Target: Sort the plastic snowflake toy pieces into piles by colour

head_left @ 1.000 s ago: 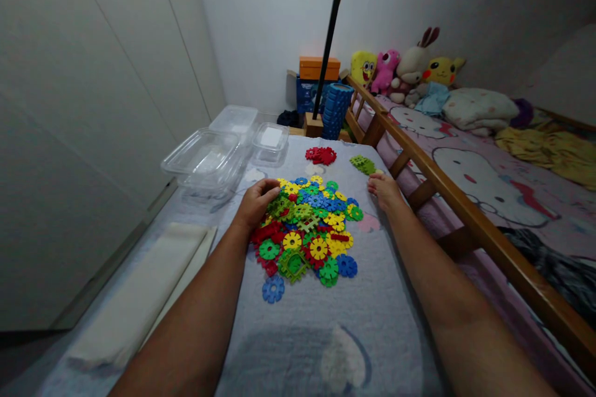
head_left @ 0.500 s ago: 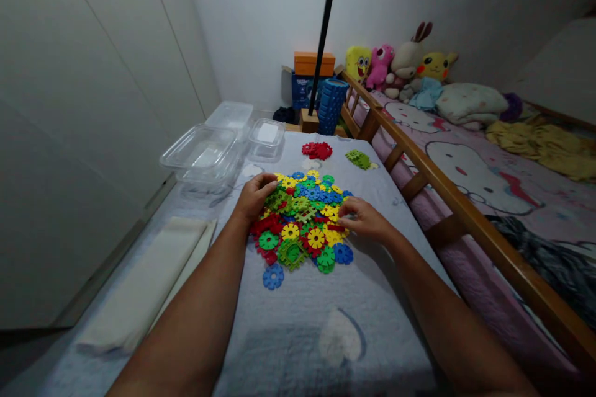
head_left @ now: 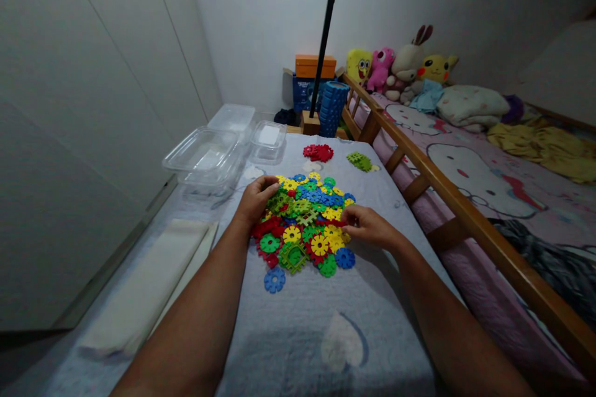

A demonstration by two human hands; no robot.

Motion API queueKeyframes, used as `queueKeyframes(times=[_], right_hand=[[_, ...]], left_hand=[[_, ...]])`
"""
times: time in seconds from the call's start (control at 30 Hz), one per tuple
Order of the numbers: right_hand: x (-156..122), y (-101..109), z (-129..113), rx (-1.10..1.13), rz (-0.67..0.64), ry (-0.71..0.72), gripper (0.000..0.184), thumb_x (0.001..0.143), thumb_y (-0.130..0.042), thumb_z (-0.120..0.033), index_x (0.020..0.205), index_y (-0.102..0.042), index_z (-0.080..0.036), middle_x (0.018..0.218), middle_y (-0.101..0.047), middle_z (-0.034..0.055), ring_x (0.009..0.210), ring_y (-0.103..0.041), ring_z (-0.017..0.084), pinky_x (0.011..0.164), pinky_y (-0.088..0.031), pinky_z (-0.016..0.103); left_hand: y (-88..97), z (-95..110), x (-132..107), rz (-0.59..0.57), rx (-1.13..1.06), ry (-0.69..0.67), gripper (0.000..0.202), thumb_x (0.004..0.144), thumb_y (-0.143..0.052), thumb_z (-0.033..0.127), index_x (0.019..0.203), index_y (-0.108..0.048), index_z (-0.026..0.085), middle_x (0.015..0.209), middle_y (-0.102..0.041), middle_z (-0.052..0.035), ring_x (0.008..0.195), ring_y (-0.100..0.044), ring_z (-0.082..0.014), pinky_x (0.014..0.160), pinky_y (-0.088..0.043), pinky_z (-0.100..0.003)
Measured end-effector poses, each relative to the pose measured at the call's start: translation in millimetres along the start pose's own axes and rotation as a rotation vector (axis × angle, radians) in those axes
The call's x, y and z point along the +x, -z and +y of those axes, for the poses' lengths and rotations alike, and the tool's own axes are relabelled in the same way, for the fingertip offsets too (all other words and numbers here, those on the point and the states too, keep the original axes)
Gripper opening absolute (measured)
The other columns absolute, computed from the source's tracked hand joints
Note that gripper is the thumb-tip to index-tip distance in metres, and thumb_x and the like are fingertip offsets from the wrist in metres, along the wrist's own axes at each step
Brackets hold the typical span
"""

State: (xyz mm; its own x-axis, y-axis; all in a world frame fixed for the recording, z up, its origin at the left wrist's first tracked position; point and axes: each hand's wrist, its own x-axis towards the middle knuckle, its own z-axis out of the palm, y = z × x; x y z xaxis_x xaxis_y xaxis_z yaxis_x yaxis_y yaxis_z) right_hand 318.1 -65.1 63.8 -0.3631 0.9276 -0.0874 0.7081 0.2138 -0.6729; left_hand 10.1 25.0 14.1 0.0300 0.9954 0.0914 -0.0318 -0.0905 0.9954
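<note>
A heap of plastic interlocking building pieces (head_left: 307, 214) lies on the cloth, mixing yellow, blue, green and red notched discs with lime-green square ones. Against the heap's left edge rests my left hand (head_left: 257, 197), its fingers bent over the pieces and a little apart from the thumb; nothing shows in its grasp. At the right side of the heap, my right hand (head_left: 366, 225) pinches a red building piece (head_left: 339, 223) between thumb and fingers. One blue disc (head_left: 274, 280) lies by itself in front. Behind the heap are a red group (head_left: 318, 152) and a lime-green group (head_left: 359, 161).
Clear plastic containers (head_left: 202, 147) stand at the back left, with a smaller lidded one (head_left: 269, 134) beside them. Folded cream cloth (head_left: 149, 285) lies at the left. A wooden bed rail (head_left: 433, 189) runs along the right; a black pole (head_left: 325, 31) rises behind.
My right hand's fingers have closed on a red piece at the heap's right side. My left hand stays at the left edge. The whole view has shifted slightly.
</note>
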Motion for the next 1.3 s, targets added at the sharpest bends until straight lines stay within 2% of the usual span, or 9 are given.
queueKeyframes(times=[0.13,0.37,0.53,0.7,1.0,1.2,1.3], right_hand=[[22.0,11.3,1.2,0.184,0.081,-0.037,0.017,0.075,-0.063,-0.035,0.083,-0.059,-0.02,0.07,-0.055,-0.0031,0.064,-0.048,0.013,0.06,-0.035,0.025],[94.6,13.9,25.2,0.298,0.397,-0.1,0.027,0.066,-0.069,-0.043,0.076,-0.059,-0.02,0.066,-0.054,-0.004,0.062,-0.049,0.013,0.058,-0.035,0.026],[145.3,9.3,40.5,0.234,0.519,-0.148,0.018,0.063,-0.069,-0.033,0.07,-0.058,-0.021,0.064,-0.056,-0.0041,0.063,-0.051,0.014,0.062,-0.039,0.027],[181.5,6.9,47.6,0.119,0.585,-0.185,0.009,0.063,-0.062,-0.022,0.072,-0.062,-0.021,0.069,-0.062,-0.0025,0.069,-0.056,0.015,0.067,-0.043,0.026],[215.0,4.0,51.0,-0.117,0.586,-0.252,0.019,0.07,-0.058,-0.009,0.079,-0.071,-0.019,0.084,-0.072,0.0023,0.081,-0.063,0.017,0.077,-0.047,0.027],[219.8,-0.4,50.7,-0.21,0.623,-0.272,0.021,0.075,-0.058,-0.008,0.084,-0.074,-0.019,0.092,-0.075,0.0052,0.088,-0.066,0.019,0.081,-0.048,0.027],[216.4,-1.0,50.6,-0.194,0.64,-0.233,0.022,0.075,-0.057,-0.009,0.086,-0.074,-0.019,0.092,-0.075,0.005,0.088,-0.066,0.019,0.082,-0.048,0.027]], left_hand=[[0.1,-0.9,-0.4,-0.004,0.01,-0.003,0.043,0.065,-0.079,0.052,0.092,-0.071,0.019,0.088,-0.07,-0.0028,0.084,-0.064,-0.0209,0.082,-0.05,-0.035],[0.9,-6.8,1.8,-0.011,0.02,-0.005,0.042,0.068,-0.077,0.051,0.094,-0.071,0.019,0.091,-0.071,-0.0036,0.086,-0.064,-0.0214,0.083,-0.05,-0.034],[1.5,-9.3,3.2,-0.009,0.037,-0.025,0.041,0.07,-0.076,0.05,0.096,-0.071,0.018,0.092,-0.071,-0.0045,0.088,-0.064,-0.0224,0.084,-0.051,-0.036],[1.5,-9.3,2.4,-0.012,0.043,-0.032,0.04,0.072,-0.075,0.049,0.096,-0.071,0.018,0.091,-0.071,-0.0039,0.087,-0.064,-0.0215,0.083,-0.05,-0.035],[-0.8,-6.9,1.7,-0.028,0.032,-0.049,0.036,0.073,-0.074,0.047,0.094,-0.069,0.018,0.088,-0.067,-0.0022,0.083,-0.061,-0.0192,0.08,-0.048,-0.033],[-0.7,-5.0,1.1,-0.02,0.048,-0.034,0.036,0.072,-0.074,0.047,0.094,-0.069,0.018,0.088,-0.067,-0.0023,0.083,-0.061,-0.0194,0.08,-0.047,-0.033],[-0.7,-3.5,0.2,-0.015,0.043,-0.03,0.037,0.071,-0.074,0.047,0.093,-0.069,0.019,0.087,-0.067,-0.0018,0.083,-0.061,-0.0193,0.08,-0.047,-0.033]])
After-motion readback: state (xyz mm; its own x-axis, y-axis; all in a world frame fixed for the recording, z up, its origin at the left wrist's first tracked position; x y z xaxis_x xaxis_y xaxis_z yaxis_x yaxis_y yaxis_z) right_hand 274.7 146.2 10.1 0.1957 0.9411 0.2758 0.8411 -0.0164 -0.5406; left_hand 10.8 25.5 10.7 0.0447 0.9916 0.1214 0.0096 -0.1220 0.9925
